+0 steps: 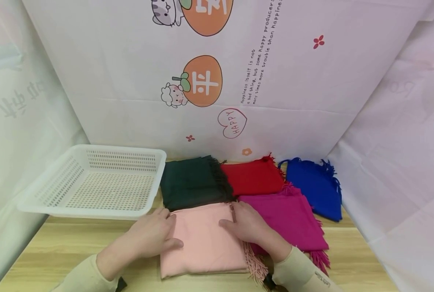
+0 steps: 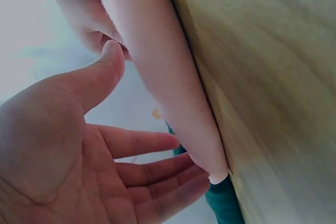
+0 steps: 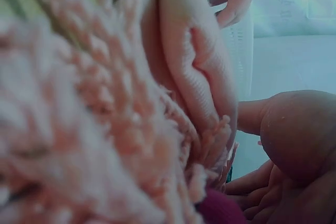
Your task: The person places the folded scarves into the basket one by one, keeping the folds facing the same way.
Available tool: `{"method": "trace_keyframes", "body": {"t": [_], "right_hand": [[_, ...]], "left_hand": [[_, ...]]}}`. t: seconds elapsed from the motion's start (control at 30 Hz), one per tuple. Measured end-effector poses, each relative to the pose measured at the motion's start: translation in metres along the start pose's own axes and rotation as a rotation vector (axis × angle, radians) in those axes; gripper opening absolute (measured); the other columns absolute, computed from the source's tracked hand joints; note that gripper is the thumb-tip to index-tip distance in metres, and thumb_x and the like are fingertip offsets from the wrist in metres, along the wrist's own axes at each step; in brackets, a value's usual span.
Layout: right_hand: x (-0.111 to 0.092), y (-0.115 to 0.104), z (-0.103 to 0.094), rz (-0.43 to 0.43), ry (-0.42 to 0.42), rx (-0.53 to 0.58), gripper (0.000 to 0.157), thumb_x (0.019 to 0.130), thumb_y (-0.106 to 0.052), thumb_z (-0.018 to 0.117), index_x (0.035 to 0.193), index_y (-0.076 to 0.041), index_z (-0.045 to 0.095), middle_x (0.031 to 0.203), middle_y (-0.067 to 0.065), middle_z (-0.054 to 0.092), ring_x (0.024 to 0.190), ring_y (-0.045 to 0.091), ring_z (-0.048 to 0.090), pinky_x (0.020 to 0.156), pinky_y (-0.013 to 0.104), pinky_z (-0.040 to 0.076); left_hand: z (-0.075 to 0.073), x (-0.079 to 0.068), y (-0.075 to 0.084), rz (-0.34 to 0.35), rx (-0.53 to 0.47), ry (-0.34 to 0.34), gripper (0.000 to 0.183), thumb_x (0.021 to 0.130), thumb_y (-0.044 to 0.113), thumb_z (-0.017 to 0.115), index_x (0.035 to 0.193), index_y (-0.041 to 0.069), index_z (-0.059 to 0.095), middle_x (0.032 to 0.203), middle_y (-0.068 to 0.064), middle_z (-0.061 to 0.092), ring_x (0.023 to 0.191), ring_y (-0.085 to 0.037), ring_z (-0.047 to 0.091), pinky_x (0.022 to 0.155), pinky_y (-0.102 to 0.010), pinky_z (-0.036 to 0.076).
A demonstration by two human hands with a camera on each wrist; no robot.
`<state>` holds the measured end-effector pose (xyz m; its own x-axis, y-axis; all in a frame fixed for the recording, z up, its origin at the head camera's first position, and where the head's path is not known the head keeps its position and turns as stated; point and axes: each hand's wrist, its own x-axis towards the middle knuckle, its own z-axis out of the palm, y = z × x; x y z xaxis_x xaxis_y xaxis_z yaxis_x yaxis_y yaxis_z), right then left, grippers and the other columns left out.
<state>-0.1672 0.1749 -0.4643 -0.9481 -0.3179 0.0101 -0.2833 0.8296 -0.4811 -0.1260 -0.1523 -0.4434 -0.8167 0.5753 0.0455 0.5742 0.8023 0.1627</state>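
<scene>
Here's the pink folded cloth [image 1: 204, 239] flat on the counter [image 1: 74, 243], squarely between the two hands, neither one nearer! The left hand [image 1: 152, 231] is at its left edge, the right hand [image 1: 247, 223] at its fringed right; its long axis is hard to call. The left wrist view reveals what the head view hides: straight fingers touching the cloth's edge, thumb apart. The right thumb stands off its fingers too, fingertips hidden.
</scene>
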Motion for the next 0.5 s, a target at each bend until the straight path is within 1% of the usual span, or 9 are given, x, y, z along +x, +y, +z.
{"method": "trace_keyframes", "body": {"t": [0.07,0.17,0.23,0.3,0.37,0.5], "right_hand": [[-0.0005,-0.0014,-0.0001,0.004,0.0,-0.009,0.084,0.096,-0.045,0.086,0.148,0.014,0.058,0.14,0.03,0.067,0.131,0.045,0.065,0.111,0.058,0.054],[-0.0015,-0.0034,0.0001,0.014,0.0,-0.03,0.085,0.095,-0.047,0.086,0.147,0.015,0.058,0.139,0.03,0.067,0.131,0.045,0.066,0.111,0.058,0.054],[-0.0025,-0.0047,0.0003,0.03,-0.005,-0.042,0.087,0.095,-0.049,0.086,0.148,0.015,0.058,0.141,0.031,0.066,0.132,0.045,0.064,0.113,0.058,0.053],[-0.0033,-0.0057,0.0005,0.047,-0.007,-0.049,0.088,0.095,-0.05,0.086,0.149,0.015,0.057,0.142,0.031,0.066,0.133,0.046,0.064,0.113,0.059,0.053],[-0.0041,-0.0068,0.0007,0.061,-0.008,-0.052,0.09,0.095,-0.051,0.085,0.15,0.015,0.056,0.143,0.032,0.065,0.134,0.047,0.063,0.114,0.059,0.052],[-0.0049,-0.0081,0.0014,0.069,0.001,-0.056,0.091,0.095,-0.052,0.085,0.152,0.014,0.056,0.144,0.03,0.066,0.133,0.047,0.064,0.112,0.06,0.053]], "left_hand": [[0.0006,-0.0002,0.0004,-0.028,-0.011,-0.01,0.073,0.091,0.058,0.087,0.125,-0.005,0.072,0.103,-0.011,0.063,0.096,-0.029,0.061,0.077,-0.049,0.058],[0.0018,0.0,0.0002,-0.077,-0.033,-0.029,0.083,0.091,0.058,0.087,0.133,-0.011,0.068,0.12,-0.022,0.068,0.105,-0.035,0.069,0.085,-0.054,0.061],[0.0024,0.0001,-0.0001,-0.109,-0.048,-0.045,0.088,0.092,0.058,0.087,0.136,-0.015,0.065,0.131,-0.03,0.066,0.112,-0.039,0.071,0.09,-0.057,0.062],[0.0029,0.0,-0.0003,-0.136,-0.055,-0.057,0.092,0.092,0.058,0.086,0.138,-0.018,0.063,0.139,-0.034,0.064,0.119,-0.042,0.071,0.095,-0.059,0.062],[0.0037,-0.0004,-0.0007,-0.155,-0.051,-0.068,0.095,0.093,0.059,0.086,0.139,-0.021,0.061,0.14,-0.034,0.064,0.121,-0.043,0.071,0.097,-0.06,0.061],[0.0063,-0.0019,-0.0015,-0.18,-0.034,-0.074,0.097,0.094,0.061,0.084,0.137,-0.023,0.061,0.135,-0.032,0.066,0.116,-0.041,0.07,0.097,-0.059,0.061]]}}
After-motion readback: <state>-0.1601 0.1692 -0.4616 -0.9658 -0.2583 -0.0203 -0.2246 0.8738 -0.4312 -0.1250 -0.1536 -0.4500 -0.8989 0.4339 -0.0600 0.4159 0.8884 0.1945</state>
